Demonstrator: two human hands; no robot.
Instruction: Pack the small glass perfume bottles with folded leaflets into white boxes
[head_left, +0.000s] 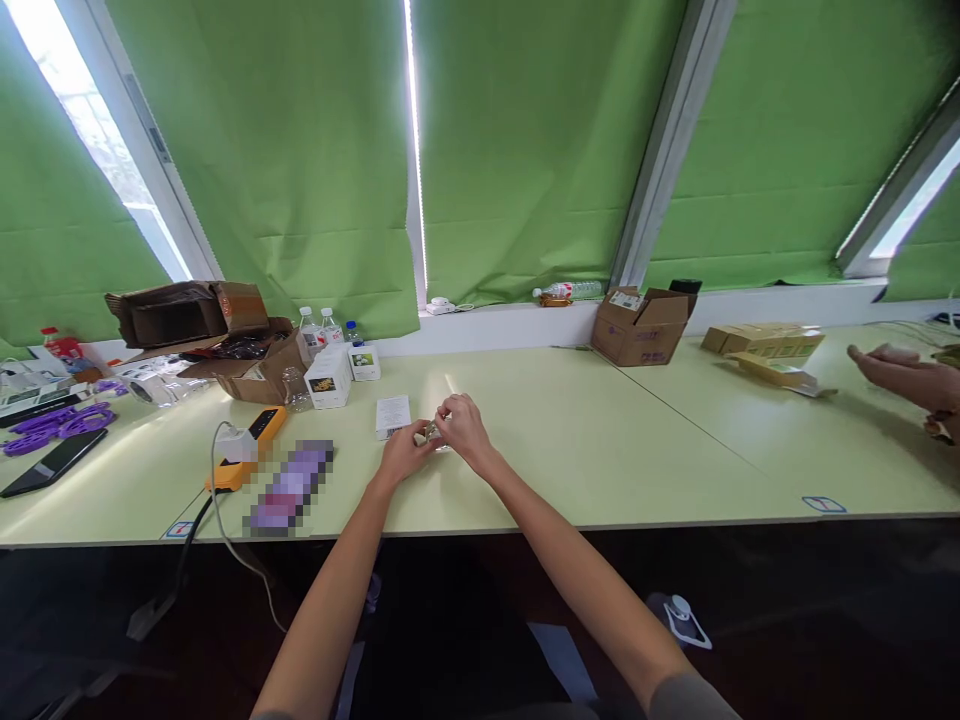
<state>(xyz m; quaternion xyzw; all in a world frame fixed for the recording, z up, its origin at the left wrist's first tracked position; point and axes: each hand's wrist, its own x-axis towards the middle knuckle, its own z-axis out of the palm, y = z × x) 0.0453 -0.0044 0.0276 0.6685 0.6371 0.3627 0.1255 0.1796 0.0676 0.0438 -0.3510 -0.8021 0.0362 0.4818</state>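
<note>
Both my hands meet over the pale green table, just past its front edge. My left hand and my right hand have their fingers closed around a small clear, shiny object held between them; I cannot make out what it is. A small white box lies flat on the table just left of and behind my hands, not touched.
Left of me lie an orange power strip with a white plug and cable, a blurred purple item, two white boxes, water bottles, open cardboard boxes and a black phone. Another carton stands at the back. Another person's hand reaches in at the far right.
</note>
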